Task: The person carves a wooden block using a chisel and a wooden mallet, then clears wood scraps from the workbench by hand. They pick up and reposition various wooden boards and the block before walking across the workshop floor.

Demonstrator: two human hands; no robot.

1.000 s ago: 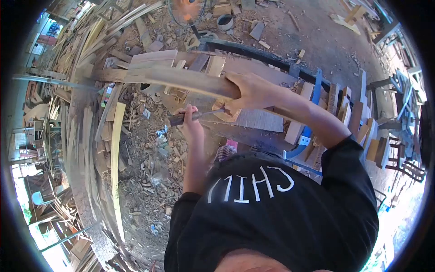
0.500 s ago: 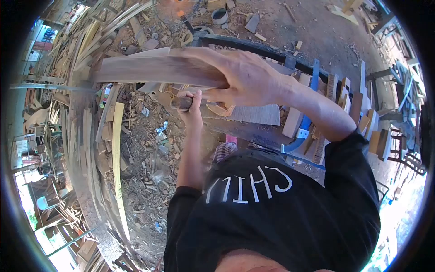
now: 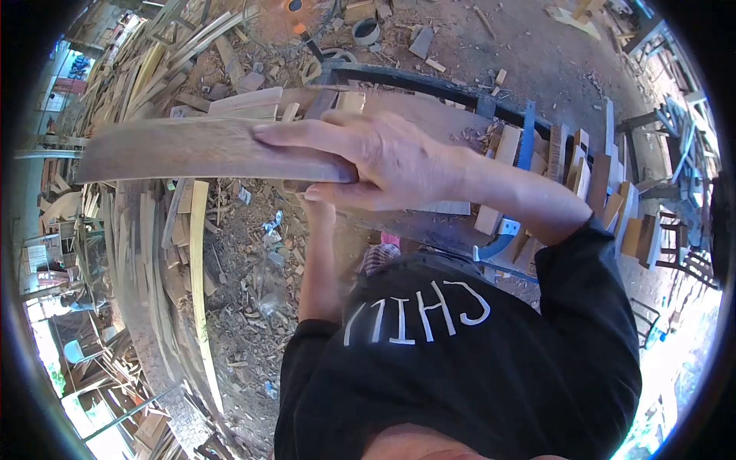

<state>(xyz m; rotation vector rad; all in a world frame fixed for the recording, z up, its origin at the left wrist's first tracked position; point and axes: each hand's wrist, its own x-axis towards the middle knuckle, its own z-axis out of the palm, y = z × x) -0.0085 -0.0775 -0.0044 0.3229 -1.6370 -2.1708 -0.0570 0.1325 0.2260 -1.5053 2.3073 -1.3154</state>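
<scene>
My right hand [image 3: 399,165] is closed around the near end of a long, slightly curved brown board [image 3: 199,150], fingers on top and thumb along its lower edge. The board reaches left and its far end is blurred. Under it, my left hand [image 3: 318,208] is mostly hidden by the board and right hand; a bit of a wooden handle [image 3: 294,186] shows beside it. The tool's other end cannot be seen. Below my right hand lies part of a grey plank [image 3: 452,208].
A blue-handled saw [image 3: 498,239] lies among wood blocks [image 3: 498,184] on the right. Long strips [image 3: 198,268] and scrap wood run down the left. A dark frame bar [image 3: 406,77] crosses beyond my hands. A round tin [image 3: 366,31] and an orange-tipped tool [image 3: 303,34] are farther off.
The board and my right hand have moved left and slightly toward my body. The wooden handle and my left hand, plainly visible before, are now largely covered.
</scene>
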